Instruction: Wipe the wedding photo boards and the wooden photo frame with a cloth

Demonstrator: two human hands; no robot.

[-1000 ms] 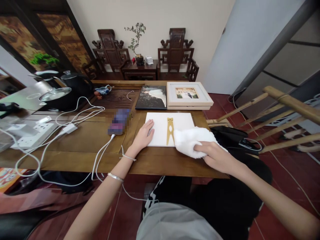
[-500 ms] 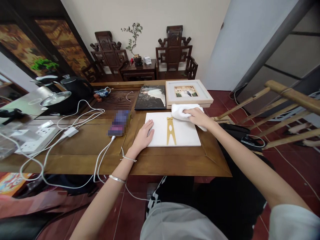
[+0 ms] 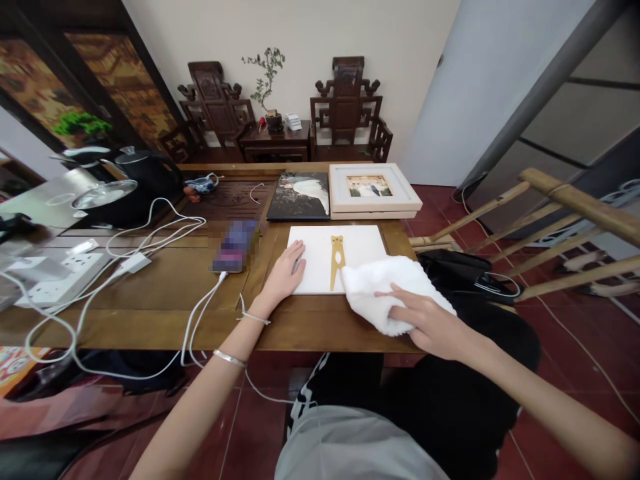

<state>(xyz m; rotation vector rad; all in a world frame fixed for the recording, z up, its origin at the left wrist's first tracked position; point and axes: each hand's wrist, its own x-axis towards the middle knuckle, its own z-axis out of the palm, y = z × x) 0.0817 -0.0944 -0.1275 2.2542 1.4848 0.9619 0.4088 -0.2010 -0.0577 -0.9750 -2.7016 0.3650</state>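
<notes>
Center-right: right hand point(image 3: 433, 323) w/ grip loosely bunching the cloth point(image 3: 375, 287) over the board's point(image 3: 315, 257) near-right corner by the counter point(image 3: 165, 293) edge, left hand point(image 3: 285, 272) flat, grip wide, on its left side; too hard a swipe could prob. push the board off.

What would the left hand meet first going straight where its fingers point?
Likely the dark picture beyond the white panel that the left hand rests on; depth is uncertain.
</notes>
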